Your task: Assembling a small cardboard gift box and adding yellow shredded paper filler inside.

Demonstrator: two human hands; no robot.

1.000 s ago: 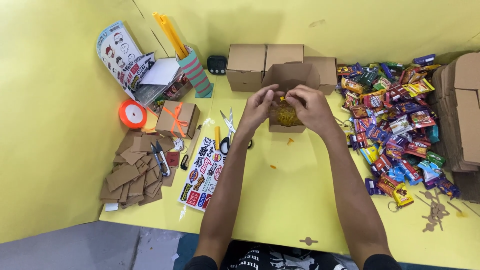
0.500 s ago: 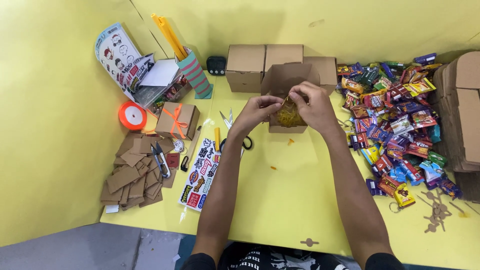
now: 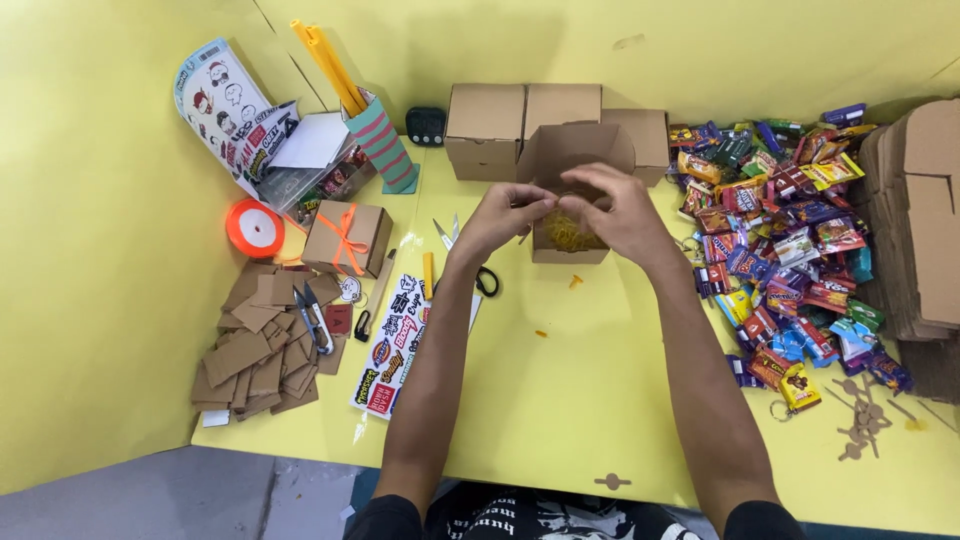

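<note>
An open brown cardboard box [image 3: 570, 160] stands on the yellow table [image 3: 560, 400], its lid flap up at the back, with yellow shredded paper [image 3: 568, 235] inside. My left hand [image 3: 505, 215] and my right hand [image 3: 620, 210] are together right over the box's opening, fingertips pinched and nearly touching each other. Whatever the fingers pinch is too small to make out. Two bits of yellow shred [image 3: 575, 282] lie on the table in front of the box.
Closed brown boxes [image 3: 485, 128] stand behind. A heap of wrapped candies [image 3: 790, 250] lies right, flat cardboard stacks [image 3: 925, 220] far right. Left: scissors [image 3: 470, 262], sticker sheet [image 3: 395, 345], ribbon-tied box [image 3: 348, 238], orange ribbon spool [image 3: 254, 227], cardboard tags [image 3: 255, 345], striped cup with sticks [image 3: 380, 145].
My hands have risen a little from inside the box and drawn together above its opening. The box has stayed where it was.
</note>
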